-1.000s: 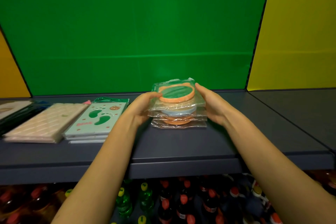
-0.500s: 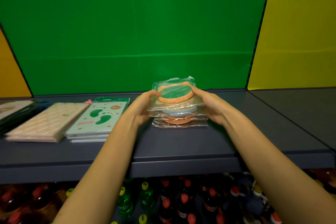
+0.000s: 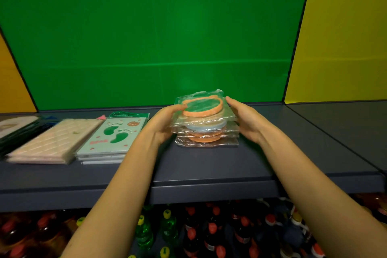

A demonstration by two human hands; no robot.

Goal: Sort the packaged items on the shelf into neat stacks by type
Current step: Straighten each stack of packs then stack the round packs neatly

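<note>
Green backing fills the wall behind a dark grey shelf (image 3: 209,165), with yellow panels to either side. Near the middle of the shelf sits a stack of clear packets (image 3: 206,130), each holding a round item: orange ones at the bottom, a pale blue one above, and on top an orange-rimmed ring with small ears and a green centre. The top packet (image 3: 202,107) lies slightly tilted and askew on the rest.

The left hand (image 3: 165,123) is cupped against the stack's left side, its fingertips on the top packet's edge. The right hand (image 3: 247,119) is spread open against the right side, fingers touching the plastic there. Both press the stack rather than close around it.

To the left, just apart from the left forearm, lies a pile of mint-green flat packs (image 3: 113,138) printed with dark green footprints, a small bear face and pink writing too blurred to read. Beside it is a pile of cream quilted packs (image 3: 56,140), then darker packs (image 3: 18,128) at the frame's edge.

Bare shelf lies open in front of the stack and to its right. Below, bottles (image 3: 209,234) with red, yellow and green caps stand crowded; their labels are illegible.
</note>
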